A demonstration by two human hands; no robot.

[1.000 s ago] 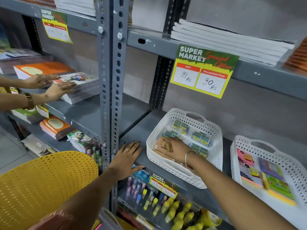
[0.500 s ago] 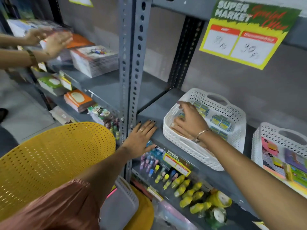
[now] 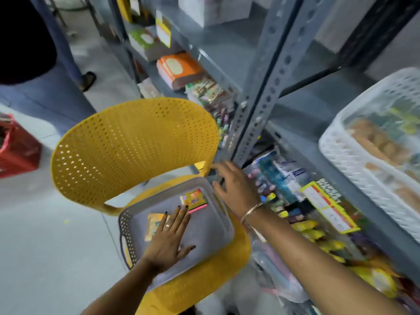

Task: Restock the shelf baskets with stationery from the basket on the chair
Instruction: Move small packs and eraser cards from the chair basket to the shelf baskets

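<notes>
A grey basket (image 3: 211,233) sits on the seat of a yellow chair (image 3: 134,144). Two stationery packs lie in it: a colourful pack with a pink edge (image 3: 193,198) at its far side and a yellow pack (image 3: 153,223) nearer me. My left hand (image 3: 169,237) is spread flat inside the basket, partly over the yellow pack, holding nothing. My right hand (image 3: 234,185) hovers open above the basket's right rim, near the shelf post. A white shelf basket (image 3: 354,160) with small packs stands on the shelf at the right.
A grey metal shelf post (image 3: 261,87) rises beside the chair. Lower shelves hold notebooks (image 3: 179,69), pens and yellow items (image 3: 318,237). A red crate (image 3: 18,148) stands on the floor at left. Another person's legs (image 3: 68,48) are at the upper left.
The view swung down from the shelf to the chair. My left hand left the shelf edge and now lies in the grey basket. My right hand left the white basket and moved down toward the chair.
</notes>
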